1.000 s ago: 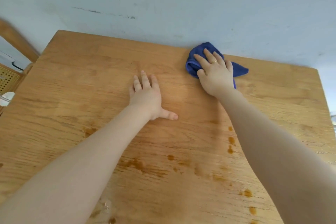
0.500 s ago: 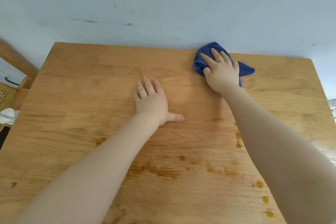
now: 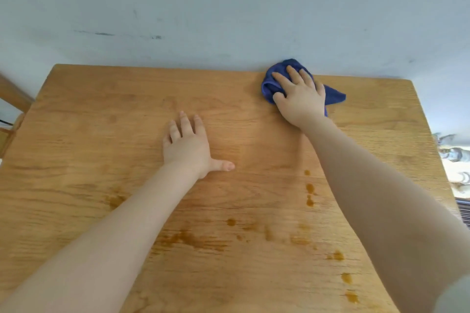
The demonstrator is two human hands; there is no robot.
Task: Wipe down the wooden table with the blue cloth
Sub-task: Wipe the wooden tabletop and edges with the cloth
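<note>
Blue cloth (image 3: 334, 95) bunched at far right of tabletop (image 3: 106, 99), against the wall, pressed flat under right hand (image 3: 300, 99), fingers straight. Left hand (image 3: 187, 146) spread on bare wood. Soft, light, likely to crumple; best held flat-palmed. Brown stains (image 3: 193, 241) nearer.

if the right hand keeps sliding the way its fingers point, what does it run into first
Most likely the wall. The right hand presses the blue cloth at the wooden table's far edge, fingers pointing toward the wall, with nothing visible between. Any gap behind the table is unclear.
</note>
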